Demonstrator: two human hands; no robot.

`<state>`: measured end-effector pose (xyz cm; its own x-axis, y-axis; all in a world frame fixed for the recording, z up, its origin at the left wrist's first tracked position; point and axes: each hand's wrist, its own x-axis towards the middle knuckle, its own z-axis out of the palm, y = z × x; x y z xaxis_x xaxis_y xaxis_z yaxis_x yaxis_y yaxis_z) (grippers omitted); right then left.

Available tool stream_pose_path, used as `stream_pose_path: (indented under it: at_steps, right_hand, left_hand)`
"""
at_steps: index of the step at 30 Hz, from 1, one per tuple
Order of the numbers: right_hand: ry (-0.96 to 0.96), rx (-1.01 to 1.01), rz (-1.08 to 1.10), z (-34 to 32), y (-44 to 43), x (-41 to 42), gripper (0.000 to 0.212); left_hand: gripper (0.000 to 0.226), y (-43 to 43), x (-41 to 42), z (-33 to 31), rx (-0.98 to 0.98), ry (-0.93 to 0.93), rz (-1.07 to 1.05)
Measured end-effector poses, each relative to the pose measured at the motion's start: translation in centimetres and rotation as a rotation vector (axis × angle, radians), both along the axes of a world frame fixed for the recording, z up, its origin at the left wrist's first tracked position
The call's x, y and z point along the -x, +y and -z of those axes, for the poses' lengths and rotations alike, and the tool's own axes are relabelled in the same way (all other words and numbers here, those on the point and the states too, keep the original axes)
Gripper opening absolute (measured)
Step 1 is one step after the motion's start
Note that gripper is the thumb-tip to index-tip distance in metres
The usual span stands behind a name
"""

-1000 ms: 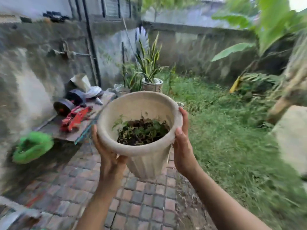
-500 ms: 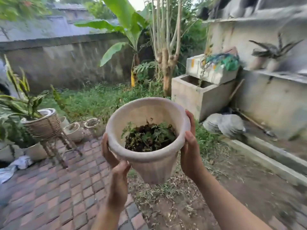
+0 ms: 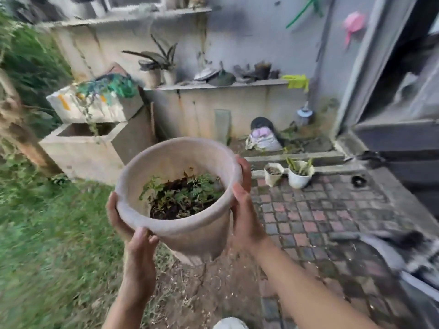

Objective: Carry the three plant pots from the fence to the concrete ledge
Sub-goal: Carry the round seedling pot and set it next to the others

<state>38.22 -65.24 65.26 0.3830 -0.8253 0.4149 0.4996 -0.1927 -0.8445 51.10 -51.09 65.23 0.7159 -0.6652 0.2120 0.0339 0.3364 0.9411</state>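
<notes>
- Mid-yard, big pot is being carried, left hand and right hand both gripping its sides.
- Next up, probably: walk to far concrete ledge by two small pots, lower gently.

Both hands, left hand and right hand, hold a beige plant pot of leafy soil above the dirt; two small pots stand beyond.

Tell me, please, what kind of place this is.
Most likely a home backyard: grass beside brick paving, small potted plants on the ground, and a concrete ledge carrying more pots along the wall.
</notes>
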Motion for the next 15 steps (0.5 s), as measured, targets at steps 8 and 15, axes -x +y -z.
stream_pose_path:
  at_steps: [8,15]
  right_hand:
    - [0.035,-0.025,0.310,3.4,-18.4,12.3,0.073]
    - [0.095,-0.015,0.412,2.2,-34.7,21.9,0.058]
  left_hand:
    - [0.079,-22.6,9.0,1.7,0.076,0.040,0.270]
    - [0.077,-39.8,19.3,1.6,0.082,0.160,0.350]
